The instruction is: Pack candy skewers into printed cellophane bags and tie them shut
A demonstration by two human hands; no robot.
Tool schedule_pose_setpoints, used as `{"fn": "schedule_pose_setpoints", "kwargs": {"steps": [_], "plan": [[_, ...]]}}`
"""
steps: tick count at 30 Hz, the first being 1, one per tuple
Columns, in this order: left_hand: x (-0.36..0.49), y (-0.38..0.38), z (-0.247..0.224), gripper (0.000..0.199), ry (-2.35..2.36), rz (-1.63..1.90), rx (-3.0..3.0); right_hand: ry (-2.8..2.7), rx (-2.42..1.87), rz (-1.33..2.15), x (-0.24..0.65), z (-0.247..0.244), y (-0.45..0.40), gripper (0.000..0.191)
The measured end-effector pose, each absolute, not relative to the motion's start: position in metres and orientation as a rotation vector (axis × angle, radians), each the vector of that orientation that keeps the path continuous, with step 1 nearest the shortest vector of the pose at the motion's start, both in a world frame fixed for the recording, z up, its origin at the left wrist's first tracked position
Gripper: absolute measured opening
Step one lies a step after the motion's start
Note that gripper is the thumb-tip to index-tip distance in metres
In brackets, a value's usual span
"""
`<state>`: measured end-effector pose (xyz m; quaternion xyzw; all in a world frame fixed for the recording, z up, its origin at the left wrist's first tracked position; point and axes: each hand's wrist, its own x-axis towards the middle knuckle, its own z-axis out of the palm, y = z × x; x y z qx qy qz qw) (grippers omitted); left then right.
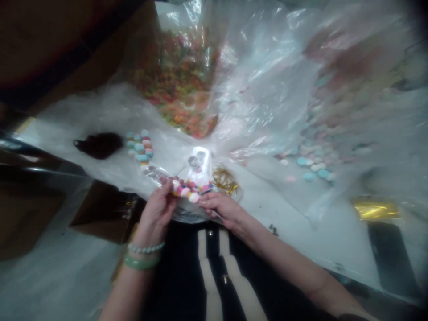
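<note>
My left hand (163, 200) is closed, thumb and fingers pinching the left end of a clear plastic bag of candies (186, 191). The small round pieces in it are pink, white, yellow and dark. At its right end my right hand (220, 207) is closed on the bag as well. Just beyond the hands stands a small white plastic scoop or tray (200, 162). Golden twist ties (225, 180) lie beyond my right hand. Pastel round pieces in rows (139, 146) rest beyond my left hand. Blur hides the finer details of the grip.
A big clear bag of orange, red and green pieces (183, 98) lies at the back. Loose pastel discs (314, 165) are spread at the right. A dark bundle (100, 145), an open cardboard box (103, 211), a gold packet (377, 209) and a dark phone-like slab (393, 258) surround me.
</note>
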<state>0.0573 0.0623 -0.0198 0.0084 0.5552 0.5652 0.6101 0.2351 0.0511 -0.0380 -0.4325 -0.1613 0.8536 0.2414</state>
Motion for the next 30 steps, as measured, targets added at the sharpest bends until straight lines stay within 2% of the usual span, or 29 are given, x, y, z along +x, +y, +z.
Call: {"fn": "schedule_pose_setpoints", "kwargs": {"steps": [3, 8, 15, 19, 24, 26, 28, 30], "plan": [[0.052, 0.064, -0.019, 0.018, 1.335, 1.255, 0.051, -0.452, -1.189, 2.315, 0.235, -0.038, 0.053, 0.013], [0.053, 0.061, -0.016, 0.002, 1.334, 1.249, 0.103, -0.473, -1.201, 2.299, 0.231, -0.035, 0.053, 0.013], [0.06, 0.062, -0.014, 0.01, 1.329, 1.269, 0.026, -0.676, -1.292, 2.173, 0.232, -0.033, 0.05, 0.011], [0.062, 0.06, -0.016, 0.009, 1.351, 1.286, 0.034, -1.229, -1.387, 1.763, 0.236, -0.038, 0.049, 0.009], [0.069, 0.056, -0.019, 0.019, 1.284, 1.313, 0.124, -2.061, -1.36, 0.851, 0.235, -0.038, 0.037, 0.018], [0.071, 0.057, -0.018, 0.016, 1.262, 1.305, 0.127, -2.227, -1.292, 0.554, 0.234, -0.036, 0.032, 0.022], [0.07, 0.058, -0.015, 0.007, 1.263, 1.285, 0.082, -2.264, -1.242, 0.478, 0.233, -0.034, 0.03, 0.025], [0.068, 0.06, -0.01, 0.005, 1.258, 1.271, 0.005, -2.156, -1.225, 0.663, 0.235, -0.032, 0.032, 0.023]]}}
